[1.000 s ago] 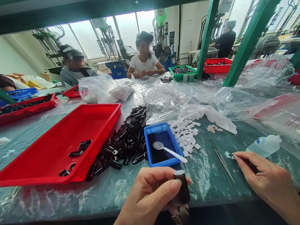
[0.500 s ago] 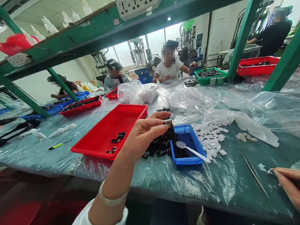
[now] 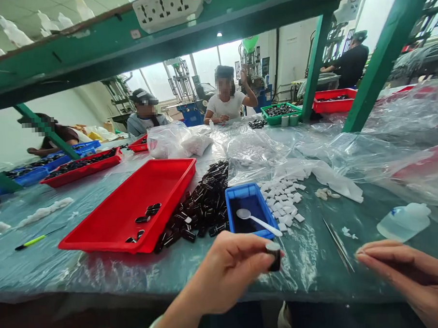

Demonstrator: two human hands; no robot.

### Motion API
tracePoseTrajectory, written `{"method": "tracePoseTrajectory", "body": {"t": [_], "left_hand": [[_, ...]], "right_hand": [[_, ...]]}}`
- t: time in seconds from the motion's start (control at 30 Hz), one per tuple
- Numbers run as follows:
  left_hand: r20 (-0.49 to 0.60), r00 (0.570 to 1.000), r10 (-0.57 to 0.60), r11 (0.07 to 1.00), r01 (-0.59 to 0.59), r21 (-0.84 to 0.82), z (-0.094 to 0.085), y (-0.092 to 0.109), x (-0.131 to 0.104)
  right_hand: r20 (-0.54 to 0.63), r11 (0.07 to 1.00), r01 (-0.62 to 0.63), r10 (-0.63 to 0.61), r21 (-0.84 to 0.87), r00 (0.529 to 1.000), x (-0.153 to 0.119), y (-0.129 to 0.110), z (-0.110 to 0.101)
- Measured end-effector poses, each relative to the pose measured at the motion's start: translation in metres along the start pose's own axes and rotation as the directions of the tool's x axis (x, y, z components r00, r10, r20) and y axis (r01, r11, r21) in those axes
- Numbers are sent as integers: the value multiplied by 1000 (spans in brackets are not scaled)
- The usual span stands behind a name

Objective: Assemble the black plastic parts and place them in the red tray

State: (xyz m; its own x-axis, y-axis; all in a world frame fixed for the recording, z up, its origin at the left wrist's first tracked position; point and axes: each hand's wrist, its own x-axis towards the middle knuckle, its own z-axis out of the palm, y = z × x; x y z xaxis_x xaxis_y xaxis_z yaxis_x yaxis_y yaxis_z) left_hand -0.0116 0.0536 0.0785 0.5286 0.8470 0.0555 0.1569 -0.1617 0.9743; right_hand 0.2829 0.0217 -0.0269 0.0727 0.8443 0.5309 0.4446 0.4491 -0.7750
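Between thumb and fingers, my left hand (image 3: 233, 270) holds a small black cylindrical piece (image 3: 273, 257) with a pale top, in front of the blue tray (image 3: 254, 234). My right hand (image 3: 408, 272) is pinched at the right; whatever its fingertips hold is too small to make out. Small white scraps (image 3: 349, 233) and metal tweezers (image 3: 337, 243) lie just left of those fingertips. In the blue tray a white spoon (image 3: 260, 221) rests over dark contents. A heap of black pieces (image 3: 202, 201) lies left of that tray, and white squares (image 3: 284, 197) lie to its right.
A large red tray (image 3: 99, 244) with several black pieces stands at the left, near a green-handled tool (image 3: 35, 241). A clear bottle (image 3: 403, 222) lies at the right. Green shelf posts (image 3: 376, 60) rise behind. Several people sit or stand across the table.
My left hand has come down and nearer from over the black heap, holding the black piece. My right hand has moved slightly left, beside the white scraps. The view has turned right.
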Motion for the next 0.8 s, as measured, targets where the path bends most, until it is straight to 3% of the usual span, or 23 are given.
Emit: {"method": "tracePoseTrajectory", "body": {"t": [0.13, 0.3, 0.47, 0.8], "left_hand": [[94, 994, 58, 986, -71, 148, 38, -24, -1], [173, 978, 113, 980, -139, 145, 48, -36, 5], [183, 974, 131, 972, -163, 172, 47, -38, 6], [203, 954, 219, 960, -248, 128, 51, -59, 8]], "right_hand": [[28, 998, -29, 27, 64, 999, 6, -44, 22], [112, 979, -76, 55, 189, 992, 11, -73, 37], [325, 926, -132, 12, 352, 946, 10, -77, 38], [409, 948, -38, -100, 317, 907, 9, -69, 36]]}}
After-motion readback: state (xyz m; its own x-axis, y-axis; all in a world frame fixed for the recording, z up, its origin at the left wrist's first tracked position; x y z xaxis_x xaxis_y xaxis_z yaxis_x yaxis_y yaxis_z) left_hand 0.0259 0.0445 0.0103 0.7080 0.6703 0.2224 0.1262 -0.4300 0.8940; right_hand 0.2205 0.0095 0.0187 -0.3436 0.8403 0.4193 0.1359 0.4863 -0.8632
